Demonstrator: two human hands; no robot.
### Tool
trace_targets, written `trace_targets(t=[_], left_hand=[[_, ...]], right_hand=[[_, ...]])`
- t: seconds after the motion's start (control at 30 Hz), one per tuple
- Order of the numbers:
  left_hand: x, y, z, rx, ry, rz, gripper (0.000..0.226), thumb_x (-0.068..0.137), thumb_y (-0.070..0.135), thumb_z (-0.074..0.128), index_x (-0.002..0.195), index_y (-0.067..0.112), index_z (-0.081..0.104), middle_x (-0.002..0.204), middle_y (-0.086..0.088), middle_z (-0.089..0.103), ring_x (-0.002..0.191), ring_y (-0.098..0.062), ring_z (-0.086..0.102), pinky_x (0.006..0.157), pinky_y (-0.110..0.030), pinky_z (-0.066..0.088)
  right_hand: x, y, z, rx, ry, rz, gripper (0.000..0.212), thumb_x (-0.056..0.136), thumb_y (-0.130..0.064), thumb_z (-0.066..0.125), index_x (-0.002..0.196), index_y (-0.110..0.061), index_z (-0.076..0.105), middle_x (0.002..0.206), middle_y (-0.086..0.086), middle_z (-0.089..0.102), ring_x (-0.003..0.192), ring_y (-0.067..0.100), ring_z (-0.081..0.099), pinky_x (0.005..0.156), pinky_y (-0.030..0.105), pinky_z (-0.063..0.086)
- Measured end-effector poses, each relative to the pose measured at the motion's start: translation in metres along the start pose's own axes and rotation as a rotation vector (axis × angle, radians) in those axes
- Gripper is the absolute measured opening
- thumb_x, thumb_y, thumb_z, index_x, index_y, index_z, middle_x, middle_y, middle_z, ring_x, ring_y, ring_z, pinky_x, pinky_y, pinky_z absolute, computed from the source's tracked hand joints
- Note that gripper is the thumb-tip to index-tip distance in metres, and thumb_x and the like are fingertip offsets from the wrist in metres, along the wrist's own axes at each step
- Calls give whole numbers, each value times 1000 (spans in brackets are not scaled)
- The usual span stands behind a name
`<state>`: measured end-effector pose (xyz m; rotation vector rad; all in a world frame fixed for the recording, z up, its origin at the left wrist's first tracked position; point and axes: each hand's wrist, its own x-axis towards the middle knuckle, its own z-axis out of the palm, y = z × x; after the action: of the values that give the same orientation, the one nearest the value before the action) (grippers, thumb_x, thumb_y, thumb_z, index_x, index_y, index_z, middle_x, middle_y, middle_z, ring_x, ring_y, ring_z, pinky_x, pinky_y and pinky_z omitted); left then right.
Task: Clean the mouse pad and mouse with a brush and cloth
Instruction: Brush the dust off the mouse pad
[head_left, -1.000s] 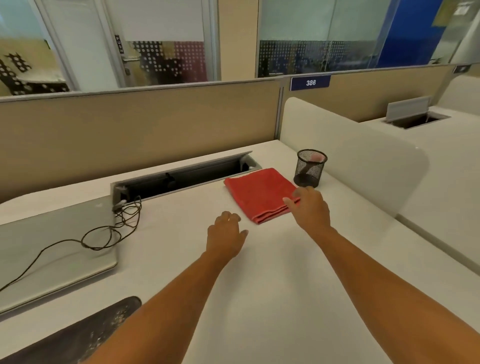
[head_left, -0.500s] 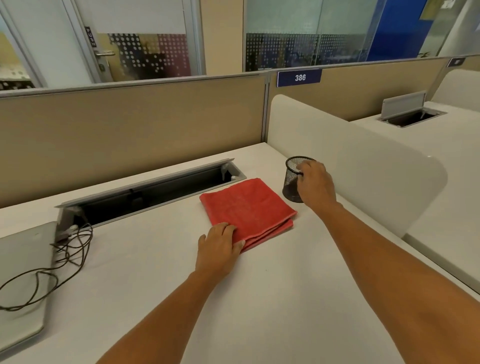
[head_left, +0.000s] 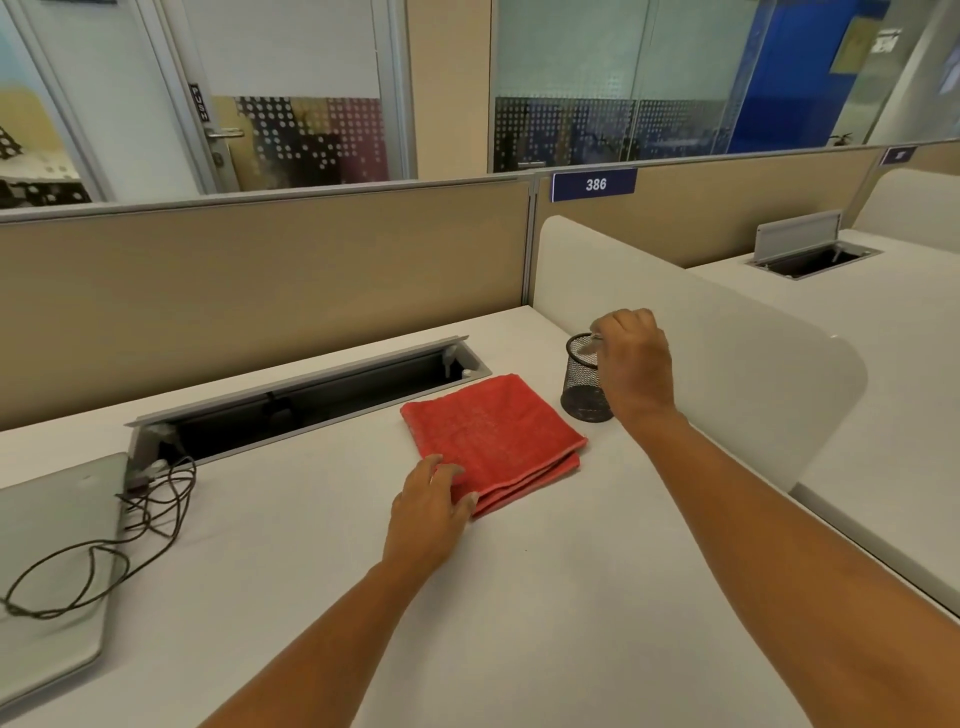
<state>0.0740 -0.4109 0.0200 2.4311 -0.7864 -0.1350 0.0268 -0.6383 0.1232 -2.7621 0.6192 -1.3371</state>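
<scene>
Head camera view, looking down over a white desk (head_left: 519, 623) from the person's seat. A folded red cloth (head_left: 491, 434) lies flat near the desk's centre, at about 12 o'clock from the viewer. The left hand (head_left: 428, 512) rests palm down at the cloth's near-left corner, fingers loosely spread and overlapping the cloth's edge, touching it without closing around it. At about 1 o'clock, just right of the cloth and not touching it, stands a black mesh cup (head_left: 584, 384), upright. The right hand (head_left: 634, 364) hangs over the cup's rim, fingers curled downward and pinched on something pale and thin at the cup's mouth; what that item is cannot be told. At 11 o'clock, behind the cloth, an open cable tray (head_left: 311, 395) is sunk into the desk. At 9 o'clock sits a closed silver laptop (head_left: 47, 561), with a dark cord (head_left: 104, 556) looped across it. A white divider panel (head_left: 727, 374) rises at 2 o'clock, close behind the cup.
</scene>
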Motion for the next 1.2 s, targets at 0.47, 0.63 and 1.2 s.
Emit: trace_targets(t=[0.47,0.63,1.2], left_hand=[[-109,27,-101,-507,336,-27,42,87,16,62,127,17,49,130,3,49,117,-11,45,94,-22,36],[-169,-12,-144,-389,275,277,32,85,5,62,108,26,59,100,18,62,94,1,60,86,-9,46],[-306,-143,-224,-1255,558,-439,21,85,5,60,106,3,58,95,-9,64,92,-24,64,81,-36,55]], right_hand=[[-122,-170,-92,843,-107,228,18,84,-6,64,102,-9,65,90,2,65,77,7,58,69,3,46],[-167,-232,-127,960,-367,67,21,83,-3,64,103,-10,68,97,4,69,83,4,57,72,4,45],[-256,-371,-148,972,-1173,348,38,89,-44,52,117,-19,55,117,-2,61,107,18,59,88,27,50]])
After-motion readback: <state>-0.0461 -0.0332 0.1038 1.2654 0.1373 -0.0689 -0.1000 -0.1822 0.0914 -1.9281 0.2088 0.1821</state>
